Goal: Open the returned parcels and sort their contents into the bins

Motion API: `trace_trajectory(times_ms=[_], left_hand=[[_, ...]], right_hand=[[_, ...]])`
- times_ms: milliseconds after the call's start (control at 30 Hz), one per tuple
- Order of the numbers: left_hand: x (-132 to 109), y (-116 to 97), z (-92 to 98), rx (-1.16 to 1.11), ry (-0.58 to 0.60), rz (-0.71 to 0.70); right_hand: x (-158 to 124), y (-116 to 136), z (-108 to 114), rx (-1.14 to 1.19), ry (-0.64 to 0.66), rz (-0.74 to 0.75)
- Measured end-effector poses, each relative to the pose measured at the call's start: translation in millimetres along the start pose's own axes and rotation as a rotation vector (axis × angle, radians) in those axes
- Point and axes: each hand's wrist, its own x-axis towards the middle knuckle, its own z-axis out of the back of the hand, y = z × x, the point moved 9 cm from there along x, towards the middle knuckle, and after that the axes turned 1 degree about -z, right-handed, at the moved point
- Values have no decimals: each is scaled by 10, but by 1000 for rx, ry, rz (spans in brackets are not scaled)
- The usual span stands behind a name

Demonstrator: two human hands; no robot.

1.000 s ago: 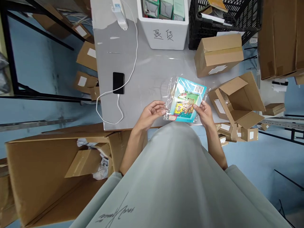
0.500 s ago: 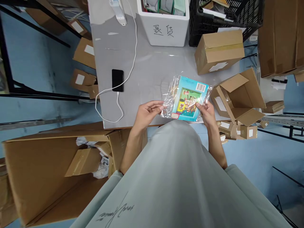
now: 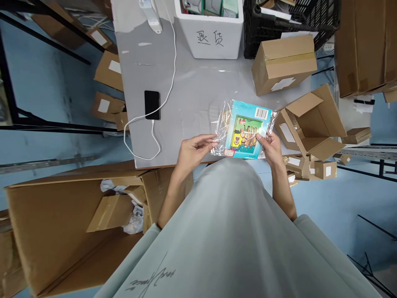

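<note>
A flat blue packet (image 3: 245, 130), with a cartoon picture and a barcode on its face, lies inside a loose clear plastic bag (image 3: 221, 128). My right hand (image 3: 270, 147) grips its right side, thumb across the front and the other fingers partly hidden behind. At the bag's left edge is my left hand (image 3: 198, 149), its fingers stretched out and the thumb a little apart. Those fingertips are at the crinkled plastic; whether they touch it is hard to tell. The packet is held over the table's near edge, just in front of my body.
An open cardboard box (image 3: 313, 124) stands right of my right hand, with a closed carton (image 3: 283, 64) behind it. Farther back are a white foam bin (image 3: 217, 39) and a black crate (image 3: 291, 25). A phone (image 3: 152, 105) on a white cable lies left. A large box (image 3: 62, 231) stands lower left.
My left hand's fingers have straightened from a bent pinch at the bag's edge, and the hand has shifted slightly right. My right hand keeps its grip on the packet. The view has moved slightly.
</note>
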Motion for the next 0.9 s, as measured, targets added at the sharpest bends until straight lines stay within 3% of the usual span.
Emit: trace_trajectory(times_ms=[267,633,900], left_hand=[[-35,-101,-24,16,96,-14],[-91,-144,-48,12,72,-43],[-98,-115,33,22,70,15]], right_hand=[[-65,47,27,51,-5,19],[-165,156,14,6,31,35],[-208,176,-20,31,50,2]])
